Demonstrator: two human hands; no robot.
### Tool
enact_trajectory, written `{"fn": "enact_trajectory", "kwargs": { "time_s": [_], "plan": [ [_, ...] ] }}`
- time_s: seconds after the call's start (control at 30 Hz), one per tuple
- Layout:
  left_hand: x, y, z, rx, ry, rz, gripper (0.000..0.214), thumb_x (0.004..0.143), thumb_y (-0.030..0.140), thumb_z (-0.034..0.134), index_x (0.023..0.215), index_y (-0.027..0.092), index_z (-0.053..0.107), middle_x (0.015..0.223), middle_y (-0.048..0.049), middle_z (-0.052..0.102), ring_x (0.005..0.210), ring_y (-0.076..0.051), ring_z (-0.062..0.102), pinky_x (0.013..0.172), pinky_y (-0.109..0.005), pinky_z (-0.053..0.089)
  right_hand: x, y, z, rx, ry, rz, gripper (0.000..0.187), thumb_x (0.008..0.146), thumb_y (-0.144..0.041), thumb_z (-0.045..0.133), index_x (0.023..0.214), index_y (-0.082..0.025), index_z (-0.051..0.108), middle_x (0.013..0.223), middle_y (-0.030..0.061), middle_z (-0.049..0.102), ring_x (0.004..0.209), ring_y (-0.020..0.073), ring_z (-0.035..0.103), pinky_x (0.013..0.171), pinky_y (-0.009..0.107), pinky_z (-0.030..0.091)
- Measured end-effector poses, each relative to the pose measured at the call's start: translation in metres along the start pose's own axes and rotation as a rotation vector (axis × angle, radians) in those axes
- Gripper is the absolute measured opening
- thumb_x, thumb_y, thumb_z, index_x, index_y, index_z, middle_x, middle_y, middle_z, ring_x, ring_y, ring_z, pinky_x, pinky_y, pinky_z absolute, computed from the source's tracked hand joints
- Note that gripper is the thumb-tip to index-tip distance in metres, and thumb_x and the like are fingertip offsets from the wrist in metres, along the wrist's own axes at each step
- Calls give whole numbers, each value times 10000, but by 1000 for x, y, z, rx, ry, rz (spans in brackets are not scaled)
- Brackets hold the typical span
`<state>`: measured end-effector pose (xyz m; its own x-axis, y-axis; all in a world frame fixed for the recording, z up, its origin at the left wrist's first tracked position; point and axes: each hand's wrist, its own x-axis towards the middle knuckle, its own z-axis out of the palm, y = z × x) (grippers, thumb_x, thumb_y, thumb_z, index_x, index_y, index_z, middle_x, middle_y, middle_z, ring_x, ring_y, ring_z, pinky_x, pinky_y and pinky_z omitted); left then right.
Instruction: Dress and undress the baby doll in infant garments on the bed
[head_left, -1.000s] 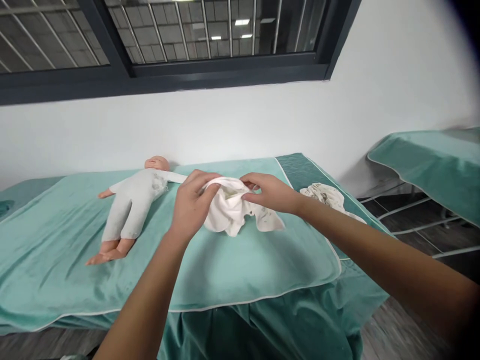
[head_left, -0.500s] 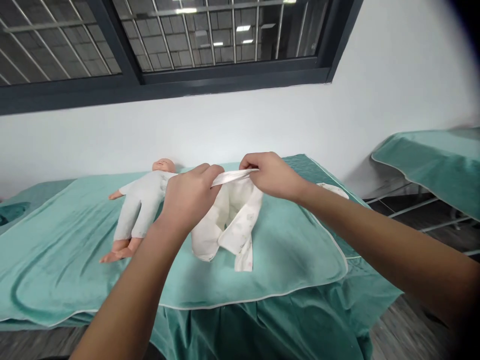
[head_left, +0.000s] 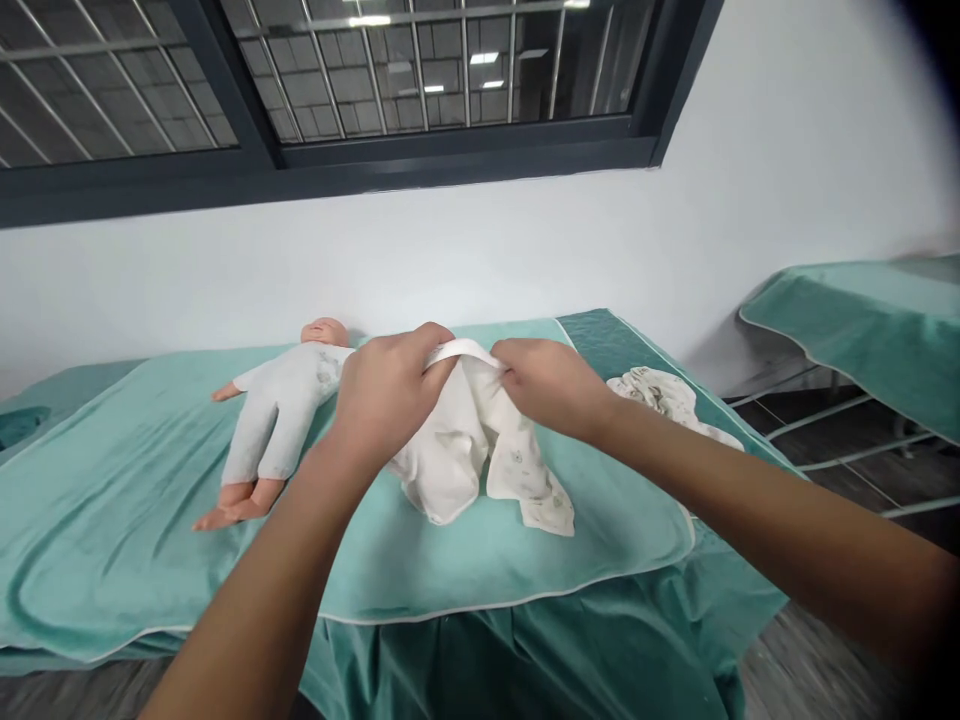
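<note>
Between my two hands a small white printed baby top (head_left: 450, 460) is held up by its edge band, its lower part and a sleeve hanging onto the green mat. My left hand (head_left: 394, 395) is closed on the band at the left. On the right, my right hand (head_left: 551, 385) pinches the same band, leaving a short arched stretch between the fists. A baby doll (head_left: 281, 410) in a pale suit lies on its back to the left of my left hand, head toward the wall; its far arm is partly hidden.
A crumpled white printed cloth (head_left: 664, 395) lies at the bed's right side, partly behind my right forearm. The green mat (head_left: 525, 575) covers the bed. A second green-covered bed (head_left: 870, 320) with metal rails stands right. Wall and barred window (head_left: 450, 70) lie behind.
My hands have come slightly lower and the band between them has gone from taut to arched. The hanging sleeve has swung right. More of the crumpled cloth shows past my right arm.
</note>
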<state>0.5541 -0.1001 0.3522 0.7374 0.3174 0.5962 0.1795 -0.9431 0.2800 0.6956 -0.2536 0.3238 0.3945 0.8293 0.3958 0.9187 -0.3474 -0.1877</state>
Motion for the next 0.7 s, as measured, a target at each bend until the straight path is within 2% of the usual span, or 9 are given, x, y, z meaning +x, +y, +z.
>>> {"fn": "enact_trajectory", "kwargs": {
  "time_s": [0.13,0.2,0.3,0.43,0.53,0.6,0.7],
  "plan": [
    [2,-23,-11,207,-35,-56,240,840,235,557,1031,259,700,936,-41,720,883,-278,647,783,-359,434,3,28,-10,84,45,129,260,763,-63,424,874,-202,614,831,33,675,691,163,526,574,263,262],
    [3,-37,-17,241,-9,-119,302,835,183,520,1069,262,693,1012,-42,725,935,-285,645,800,-367,439,0,39,-13,130,76,167,289,751,-65,418,892,-204,629,829,23,680,680,161,524,579,257,280],
    [3,-58,-19,199,91,-201,361,840,151,475,1104,283,683,1045,-25,726,963,-269,642,781,-351,445,-6,49,-16,191,121,203,309,738,-73,409,885,-204,648,794,11,672,666,155,523,586,251,302],
    [0,-93,-12,119,174,-301,317,910,250,445,1137,296,660,1006,-25,719,872,-234,643,751,-341,460,-12,57,-18,389,195,300,245,729,-114,409,753,-192,641,686,-5,621,661,144,534,582,236,338],
    [2,-117,-7,279,189,-326,319,931,321,427,1129,259,668,1082,-83,691,985,-277,625,801,-385,464,-16,56,-17,611,224,394,201,700,-142,440,741,-178,634,678,-12,601,632,126,522,558,222,348],
    [12,-124,-11,423,163,-327,354,936,370,412,1109,222,683,1156,-127,657,1083,-319,594,841,-429,457,-21,47,-14,770,191,434,164,687,-157,470,743,-178,622,665,-20,587,597,116,508,540,218,349],
    [52,-110,-25,483,146,-329,427,954,427,359,1143,207,672,1108,-112,672,1099,-318,599,898,-467,438,-31,21,-6,1052,71,423,121,690,-174,510,771,-186,599,687,-28,594,588,108,510,542,213,360]
  ]
}}
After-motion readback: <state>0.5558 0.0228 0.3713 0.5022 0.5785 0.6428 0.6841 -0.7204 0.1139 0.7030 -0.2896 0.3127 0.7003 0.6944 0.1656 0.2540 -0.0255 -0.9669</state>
